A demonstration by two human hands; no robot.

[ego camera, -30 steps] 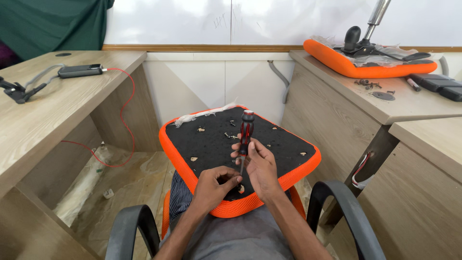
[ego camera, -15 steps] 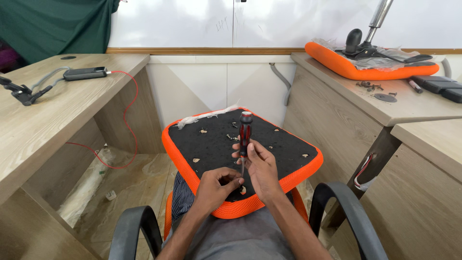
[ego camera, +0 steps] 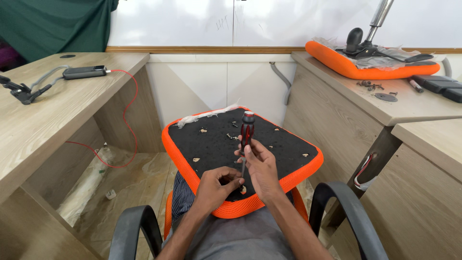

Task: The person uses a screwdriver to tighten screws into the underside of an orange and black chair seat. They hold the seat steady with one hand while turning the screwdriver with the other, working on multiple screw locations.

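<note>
The right hand grips an upright screwdriver on the seat pad. The left hand pinches near its tip; a slip could jab those fingers

Red-black screwdriver upright, tip down on black underside of orange seat cushion, lap-held.

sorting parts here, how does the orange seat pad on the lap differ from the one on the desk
The lap pad lies black underside up with bare mounting holes; the desk pad already carries a black mechanism and metal column. The lap pad is worked on with a screwdriver; the desk pad sits untouched. Both have orange mesh edges.
</note>
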